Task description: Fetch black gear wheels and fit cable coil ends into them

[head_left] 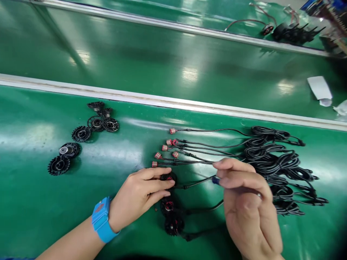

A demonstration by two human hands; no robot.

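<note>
My left hand (143, 189), with a blue wristband (102, 220), has its fingertips around a black round part (170, 177) that has a red coil inside and a cable to the right. Lower down lie two similar parts (168, 206) (173, 224) with cables. Raised over the cables, my right hand (249, 202) is closed on a thin tool with a dark blue end (215, 180); the rest of the tool is mostly hidden by the fingers. Above my left hand, several small red-and-copper coils (165, 148) sit at the ends of black cables.
Coiled black cables (279, 159) lie at the right. Several black toothed wheels and cups (81, 133) are at the left. Beyond a pale rail (135, 99) is another green surface with a white paper piece (320, 88); wired black parts (292, 33) lie farther back.
</note>
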